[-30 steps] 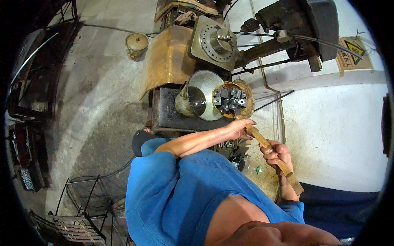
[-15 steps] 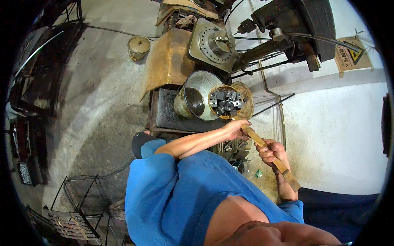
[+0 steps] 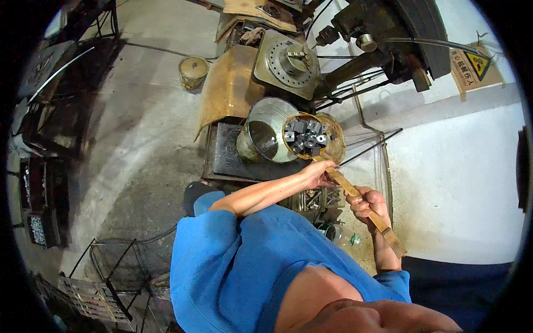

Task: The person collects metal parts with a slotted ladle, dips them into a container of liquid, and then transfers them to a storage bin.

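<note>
A long-handled scoop is held in both hands, its flat wooden handle [image 3: 383, 227] slanting from lower right up to a round bowl with a yellowish rim [image 3: 286, 145]. Several dark grey metal blocks [image 3: 306, 133], some with holes, fill the bowl. My left hand [image 3: 319, 173] is closed on the handle close to the bowl. Farther back, my right hand [image 3: 367, 205] wraps round the same handle. The bowl overlaps the right side of a tilted metal bucket [image 3: 273, 111] with dark liquid [image 3: 262, 137] inside. Whether bowl and bucket touch, I cannot tell.
A rusty round container [image 3: 335, 139] sits right of the bowl. Beyond the bucket stand a drilling machine [image 3: 383, 47] and a round chuck [image 3: 294, 60] on a square plate. A brown curved sheet [image 3: 230, 86] lies left of them. Below are small-part trays [image 3: 313, 198] and a plastic bottle [image 3: 338, 233].
The view has shifted slightly, so the surroundings sit a little differently in it. Both hands keep the same hold on the scoop, and the blocks remain in its bowl.
</note>
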